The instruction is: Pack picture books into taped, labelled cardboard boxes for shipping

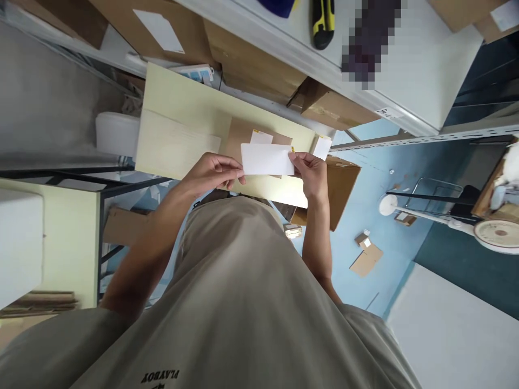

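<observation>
A blank white rectangular card or paper point(267, 159) is held level between my two hands. My left hand point(219, 172) pinches its left edge between thumb and fingers. At the right end, my right hand point(311, 168) grips the upper right corner, where a small yellow mark shows. Below the paper lies a flat brown cardboard piece point(237, 138) on the pale yellow table point(182, 97). Another white piece with a yellow mark point(261, 137) rests on the cardboard, partly hidden by the held paper. A white and yellow stack point(321, 147) stands near the table's right end.
Beyond the table is a shelf point(324, 59) with a yellow and black cutter point(323, 24); cardboard boxes point(255, 62) stand under it. An open carton point(343, 186) is at the table's right. A white fan point(497, 235) stands farther right. Cardboard point(366, 259) lies on the blue floor.
</observation>
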Tool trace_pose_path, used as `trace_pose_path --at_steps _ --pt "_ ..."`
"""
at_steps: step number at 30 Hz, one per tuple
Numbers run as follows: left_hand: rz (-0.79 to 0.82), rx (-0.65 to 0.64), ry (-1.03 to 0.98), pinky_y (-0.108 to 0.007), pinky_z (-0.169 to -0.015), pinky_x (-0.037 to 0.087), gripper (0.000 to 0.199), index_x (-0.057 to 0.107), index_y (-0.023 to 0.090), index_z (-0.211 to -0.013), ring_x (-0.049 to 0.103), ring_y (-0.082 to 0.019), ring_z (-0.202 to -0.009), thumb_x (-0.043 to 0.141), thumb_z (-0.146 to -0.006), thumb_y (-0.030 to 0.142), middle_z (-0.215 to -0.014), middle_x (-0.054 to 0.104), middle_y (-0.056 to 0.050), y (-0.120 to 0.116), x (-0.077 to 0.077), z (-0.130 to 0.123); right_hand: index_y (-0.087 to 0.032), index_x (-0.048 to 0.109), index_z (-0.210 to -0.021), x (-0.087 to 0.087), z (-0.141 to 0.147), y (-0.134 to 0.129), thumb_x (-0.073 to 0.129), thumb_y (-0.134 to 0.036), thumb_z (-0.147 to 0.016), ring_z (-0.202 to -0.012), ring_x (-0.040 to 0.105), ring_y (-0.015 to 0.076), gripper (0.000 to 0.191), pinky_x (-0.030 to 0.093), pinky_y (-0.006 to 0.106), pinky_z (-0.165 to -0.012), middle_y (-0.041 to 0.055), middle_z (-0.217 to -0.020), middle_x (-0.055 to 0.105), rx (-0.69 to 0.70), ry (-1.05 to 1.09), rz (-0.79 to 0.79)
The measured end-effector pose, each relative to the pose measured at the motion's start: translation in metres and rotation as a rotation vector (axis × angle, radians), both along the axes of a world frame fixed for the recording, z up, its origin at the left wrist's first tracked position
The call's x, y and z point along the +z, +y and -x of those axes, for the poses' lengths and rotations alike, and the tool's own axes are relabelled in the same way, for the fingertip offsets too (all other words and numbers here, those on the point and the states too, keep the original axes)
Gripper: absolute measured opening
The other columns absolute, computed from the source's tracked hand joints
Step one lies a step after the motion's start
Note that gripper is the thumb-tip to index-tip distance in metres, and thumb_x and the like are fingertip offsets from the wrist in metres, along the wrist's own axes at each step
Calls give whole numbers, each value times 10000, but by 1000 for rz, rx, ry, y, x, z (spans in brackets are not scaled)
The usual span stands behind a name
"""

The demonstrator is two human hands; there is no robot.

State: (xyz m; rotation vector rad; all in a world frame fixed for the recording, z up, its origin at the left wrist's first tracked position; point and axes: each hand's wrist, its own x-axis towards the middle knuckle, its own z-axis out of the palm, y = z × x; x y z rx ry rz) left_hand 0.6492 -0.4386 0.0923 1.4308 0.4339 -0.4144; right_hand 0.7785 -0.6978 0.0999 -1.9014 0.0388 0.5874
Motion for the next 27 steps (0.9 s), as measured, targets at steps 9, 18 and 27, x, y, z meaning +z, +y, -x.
trace_pose_path --at_steps 9,18,27 --pt "-48 32 -97 -265 -562 542 331 814 190 -950 691 -166 -651 782 -854 504 -871 807 -84 54 4 44 -321 838 -1038 50 94 109 680 -452 -1030 -921 748 188 205 653 336 -803 40 -1104 769 403 -314 157" --pt "-112 -64 -176 -258 -652 569 274 817 211 -953 750 -195 -757 748 -895 469 -840 799 -54 105 2 63 -320 819 -1003 53 133 170 661 -368 -1037 -868 737 198 169 638 358 -788 39 -1072 755 415 -373 321" --pt "-659 100 63 -237 -695 526 65 754 220 -808 725 -182 -836 721 -781 269 -770 780 25 230 -81 69 -288 738 -878 53 124 179 652 -349 -961 -834 738 214 135 616 360 -657 42 -954 721 9 -368 272"
